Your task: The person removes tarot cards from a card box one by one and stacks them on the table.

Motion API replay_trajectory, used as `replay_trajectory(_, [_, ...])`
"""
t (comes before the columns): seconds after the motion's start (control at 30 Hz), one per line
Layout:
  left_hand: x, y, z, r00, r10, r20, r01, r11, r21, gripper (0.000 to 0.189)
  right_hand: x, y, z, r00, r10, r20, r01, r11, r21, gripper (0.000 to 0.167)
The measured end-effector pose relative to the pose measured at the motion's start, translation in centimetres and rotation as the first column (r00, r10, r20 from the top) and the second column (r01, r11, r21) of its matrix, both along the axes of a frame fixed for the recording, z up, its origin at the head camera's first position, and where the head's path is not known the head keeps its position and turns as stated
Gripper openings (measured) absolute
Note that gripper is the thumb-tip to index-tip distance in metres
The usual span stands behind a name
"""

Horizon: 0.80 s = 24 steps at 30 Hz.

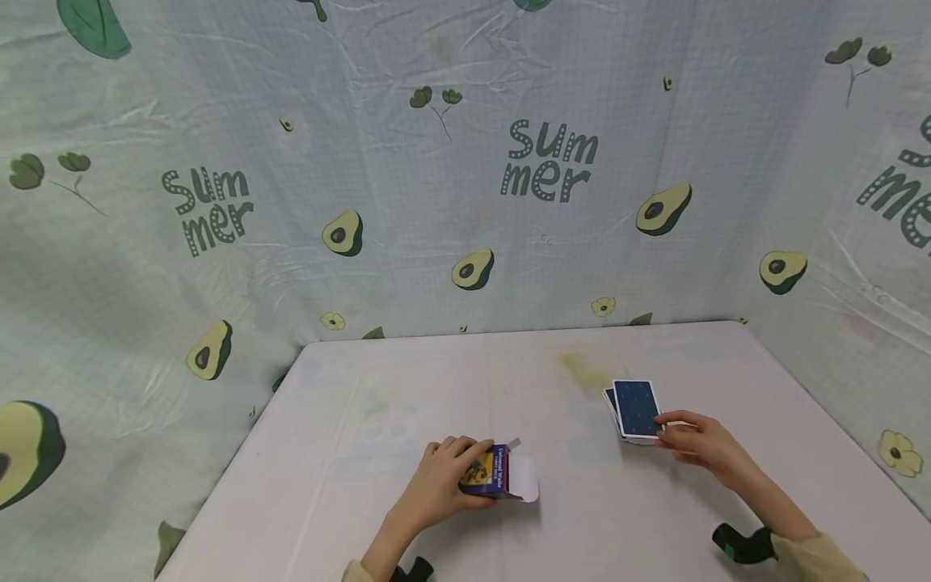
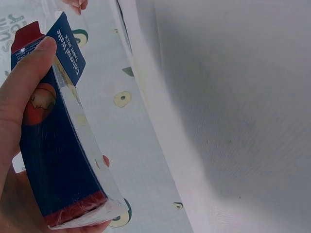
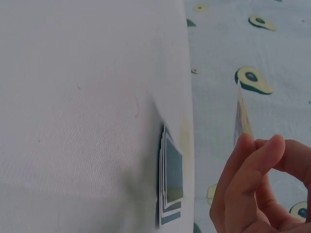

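Note:
My left hand (image 1: 445, 478) grips a dark blue tarot deck box (image 2: 60, 141) with a red band, its thumb across one face in the left wrist view. The box's end flap (image 1: 522, 477) hangs out to the right, white inside. In my right hand (image 1: 701, 440), thumb and fingers pinch one card (image 3: 241, 119) by its edge, seen nearly edge-on from the wrist. From the head view, that card's blue back (image 1: 638, 408) overlaps a small, uneven stack of cards (image 3: 171, 174) lying on the table.
The table (image 1: 349, 517) has a white cover with a yellowish stain (image 1: 584, 372) behind the cards. A pale curtain (image 1: 407, 178) printed with avocados and lettering hangs along the back and sides.

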<state>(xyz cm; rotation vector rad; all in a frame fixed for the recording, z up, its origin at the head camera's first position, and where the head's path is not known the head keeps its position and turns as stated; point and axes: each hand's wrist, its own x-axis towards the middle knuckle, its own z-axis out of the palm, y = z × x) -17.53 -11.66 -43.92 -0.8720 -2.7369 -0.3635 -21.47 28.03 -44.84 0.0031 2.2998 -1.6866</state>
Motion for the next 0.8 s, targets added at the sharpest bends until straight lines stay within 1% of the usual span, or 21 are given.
replay_trajectory(0.2, [0.0, 0.0, 0.0, 1.000, -0.002, -0.006, 0.002, 1.000, 0.000, 0.073, -0.7, 0.6, -0.4, 1.000, -0.002, -0.004, 0.002, 1.000, 0.025, 0.040])
replay_trajectory(0.37, [-0.1, 0.0, -0.1, 1.000, -0.002, -0.005, 0.002, 1.000, -0.003, 0.073, -1.3, 0.9, -0.8, 1.000, -0.025, 0.011, 0.024, 0.999, 0.039, 0.042])
replay_trajectory(0.57, [-0.1, 0.0, -0.2, 1.000, 0.001, 0.002, -0.001, 1.000, -0.002, 0.073, -1.8, 1.3, -1.2, 0.997, -0.048, 0.061, 0.049, 0.999, -0.018, 0.040])
replay_trajectory(0.8, [-0.1, 0.0, -0.2, 1.000, 0.004, 0.011, -0.004, 1.000, -0.006, 0.073, -2.3, 1.6, -1.5, 0.994, -0.078, 0.083, 0.084, 0.995, -0.063, 0.036])
